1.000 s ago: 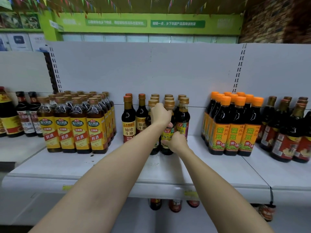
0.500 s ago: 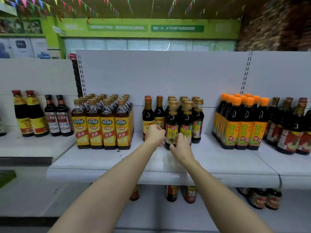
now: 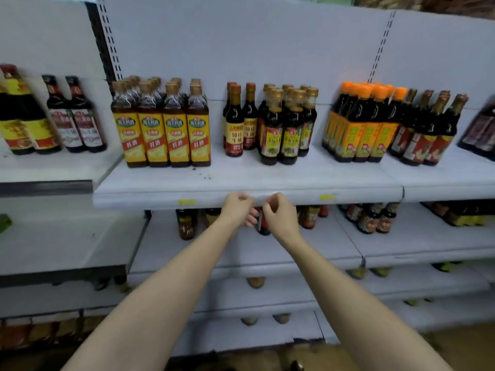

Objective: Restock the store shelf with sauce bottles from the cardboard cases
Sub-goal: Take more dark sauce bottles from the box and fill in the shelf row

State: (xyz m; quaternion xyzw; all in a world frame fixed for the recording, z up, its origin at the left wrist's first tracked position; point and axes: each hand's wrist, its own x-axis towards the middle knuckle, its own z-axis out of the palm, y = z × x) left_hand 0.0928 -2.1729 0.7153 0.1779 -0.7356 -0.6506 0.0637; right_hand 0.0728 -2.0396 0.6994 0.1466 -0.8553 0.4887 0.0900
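Note:
A cluster of dark sauce bottles (image 3: 286,129) with gold caps and green-yellow labels stands on the white shelf (image 3: 160,194), right of centre. Two red-capped bottles (image 3: 235,124) stand just to its left. My left hand (image 3: 237,210) and my right hand (image 3: 280,216) hover close together in front of the shelf's front edge, below the cluster. The fingers of both hands are loosely curled and hold nothing. Neither hand touches a bottle. No cardboard case is in view.
Yellow-label bottles (image 3: 160,137) fill the shelf to the left and orange-capped bottles (image 3: 361,129) to the right, with red-label bottles (image 3: 428,135) beyond. More bottles (image 3: 186,223) stand on the lower shelf behind my hands. A bare strip of shelf lies in front of the cluster.
Both hands have let go of the gold-capped bottles and drawn back and down to the shelf's front edge. The view has pulled back and tilted down, showing lower shelves.

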